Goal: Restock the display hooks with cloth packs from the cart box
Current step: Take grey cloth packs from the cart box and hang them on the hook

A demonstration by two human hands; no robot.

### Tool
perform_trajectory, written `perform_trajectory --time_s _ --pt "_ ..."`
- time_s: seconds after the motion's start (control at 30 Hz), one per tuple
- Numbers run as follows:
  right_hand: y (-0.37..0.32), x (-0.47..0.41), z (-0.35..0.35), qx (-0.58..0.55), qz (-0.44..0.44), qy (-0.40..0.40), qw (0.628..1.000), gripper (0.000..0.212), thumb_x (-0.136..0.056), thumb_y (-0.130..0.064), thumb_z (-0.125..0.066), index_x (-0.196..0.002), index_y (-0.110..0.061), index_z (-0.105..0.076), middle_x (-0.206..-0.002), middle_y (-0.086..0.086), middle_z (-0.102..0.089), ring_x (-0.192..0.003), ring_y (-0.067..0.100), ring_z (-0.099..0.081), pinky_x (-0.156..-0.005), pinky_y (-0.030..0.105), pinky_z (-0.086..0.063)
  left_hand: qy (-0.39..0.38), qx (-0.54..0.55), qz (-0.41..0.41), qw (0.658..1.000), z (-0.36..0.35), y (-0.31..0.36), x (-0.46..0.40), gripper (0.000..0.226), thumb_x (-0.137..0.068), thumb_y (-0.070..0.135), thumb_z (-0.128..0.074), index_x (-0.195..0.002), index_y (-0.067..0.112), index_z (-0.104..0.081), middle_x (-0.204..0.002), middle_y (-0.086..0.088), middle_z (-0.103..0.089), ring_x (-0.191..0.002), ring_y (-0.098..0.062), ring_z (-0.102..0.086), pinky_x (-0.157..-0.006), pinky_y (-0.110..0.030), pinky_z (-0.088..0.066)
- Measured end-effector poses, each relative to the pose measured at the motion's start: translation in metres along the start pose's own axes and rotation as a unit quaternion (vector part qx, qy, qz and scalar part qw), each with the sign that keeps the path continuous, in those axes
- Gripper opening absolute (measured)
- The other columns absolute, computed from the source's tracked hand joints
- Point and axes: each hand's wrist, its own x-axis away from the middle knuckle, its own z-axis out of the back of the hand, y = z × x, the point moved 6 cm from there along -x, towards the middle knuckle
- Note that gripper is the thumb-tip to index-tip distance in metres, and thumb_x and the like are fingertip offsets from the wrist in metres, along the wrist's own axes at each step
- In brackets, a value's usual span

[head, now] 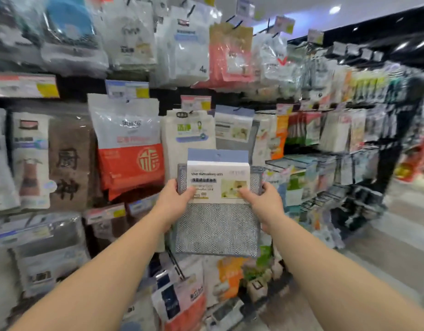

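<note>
- Silver dishwashing cloth pack: held upright before the display, its blue header card uppermost; small print on the label is blurred.
- Left hand: grips the pack's left edge, thumb over the label; its fingers are hidden behind.
- Right hand: grips the right edge likewise.
- Matching pack: hangs just above and behind the held one; its hook is hard to make out.
- Red-and-white bag: hangs to the left.
- Far shelves: smeared by motion blur.
</note>
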Motion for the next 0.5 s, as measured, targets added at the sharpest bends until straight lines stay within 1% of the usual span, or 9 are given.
perform_trajectory --time_s 0.07,0.1,0.13,0.17,0.23,0.27,0.33,0.43,0.5 --pt "0.001 -0.033 0.013 -0.007 0.000 0.005 1.000 0.052 -0.076 -0.027 -0.080 -0.120 -0.014 -0.054 -0.109 0.004 -0.069 -0.094 0.023 -0.067 -0.086 0.048 -0.056 -0.002 -0.015 -0.015 1.000 -0.024 0.007 -0.023 0.023 -0.087 0.035 -0.065 -0.104 0.024 -0.053 -0.088 0.018 -0.059 -0.076 0.007 -0.054 -0.057 -0.008 -0.041" --pt "0.000 -0.049 0.018 -0.011 0.003 0.009 1.000 0.052 -0.076 -0.026 -0.079 -0.120 -0.014 -0.054 -0.108 0.004 -0.069 -0.093 0.022 -0.067 -0.084 0.046 -0.057 0.002 -0.015 -0.022 1.000 -0.035 0.011 -0.035 0.023 -0.087 0.034 -0.066 -0.104 0.023 -0.055 -0.091 0.015 -0.062 -0.079 0.001 -0.059 -0.064 -0.014 -0.047" --pt "-0.002 -0.066 0.022 -0.013 0.010 0.014 1.000 0.051 -0.077 -0.027 -0.079 -0.119 -0.014 -0.054 -0.106 0.004 -0.069 -0.091 0.021 -0.067 -0.079 0.041 -0.057 0.009 -0.016 -0.029 0.999 -0.045 0.017 -0.049 0.024 -0.087 0.034 -0.066 -0.104 0.022 -0.056 -0.094 0.010 -0.065 -0.084 -0.007 -0.062 -0.072 -0.024 -0.052" --pt "-0.006 -0.083 0.026 -0.012 0.021 0.020 1.000 0.048 -0.078 -0.028 -0.078 -0.117 -0.015 -0.054 -0.103 0.002 -0.069 -0.088 0.018 -0.067 -0.072 0.036 -0.057 0.017 -0.024 -0.037 0.999 -0.054 0.023 -0.064 0.023 -0.086 0.035 -0.066 -0.104 0.022 -0.056 -0.096 0.007 -0.066 -0.086 -0.013 -0.063 -0.077 -0.032 -0.052" --pt "-0.015 -0.116 0.033 -0.009 0.037 0.028 0.999 0.043 -0.079 -0.029 -0.077 -0.114 -0.017 -0.054 -0.097 -0.003 -0.067 -0.082 0.011 -0.065 -0.060 0.027 -0.052 0.044 -0.051 -0.052 0.996 -0.070 0.038 -0.094 0.021 -0.084 0.038 -0.066 -0.099 0.027 -0.056 -0.091 0.008 -0.064 -0.083 -0.015 -0.061 -0.072 -0.033 -0.047" --pt "-0.019 -0.134 0.036 -0.011 0.043 0.026 0.999 0.041 -0.080 -0.028 -0.076 -0.113 -0.018 -0.054 -0.096 -0.004 -0.067 -0.081 0.009 -0.065 -0.059 0.025 -0.050 0.061 -0.059 -0.059 0.995 -0.077 0.044 -0.109 0.020 -0.083 0.039 -0.067 -0.097 0.029 -0.055 -0.087 0.011 -0.063 -0.081 -0.015 -0.059 -0.068 -0.031 -0.044" --pt "-0.028 -0.171 0.041 -0.018 0.052 0.014 0.998 0.037 -0.080 -0.025 -0.076 -0.110 -0.019 -0.054 -0.096 -0.004 -0.067 -0.081 0.009 -0.065 -0.061 0.025 -0.052 0.091 -0.072 -0.076 0.990 -0.094 0.056 -0.137 0.019 -0.082 0.039 -0.068 -0.096 0.030 -0.058 -0.086 0.012 -0.063 -0.080 -0.015 -0.060 -0.068 -0.031 -0.043" --pt "-0.038 -0.224 0.042 -0.033 0.066 0.005 0.997 0.030 -0.080 -0.023 -0.076 -0.102 -0.022 -0.056 -0.101 0.001 -0.069 -0.087 0.018 -0.068 -0.076 0.040 -0.058 0.147 -0.106 -0.089 0.979 -0.113 0.070 -0.170 0.026 -0.082 0.044 -0.065 -0.099 0.024 -0.062 -0.090 0.006 -0.065 -0.084 -0.020 -0.061 -0.073 -0.036 -0.050" --pt "-0.040 -0.255 0.037 -0.034 0.071 -0.012 0.997 0.032 -0.080 -0.024 -0.076 -0.105 -0.019 -0.056 -0.104 0.004 -0.069 -0.092 0.021 -0.067 -0.085 0.046 -0.056 0.193 -0.130 -0.088 0.969 -0.121 0.074 -0.183 0.030 -0.083 0.046 -0.064 -0.101 0.022 -0.063 -0.095 0.002 -0.065 -0.087 -0.023 -0.060 -0.076 -0.040 -0.052"
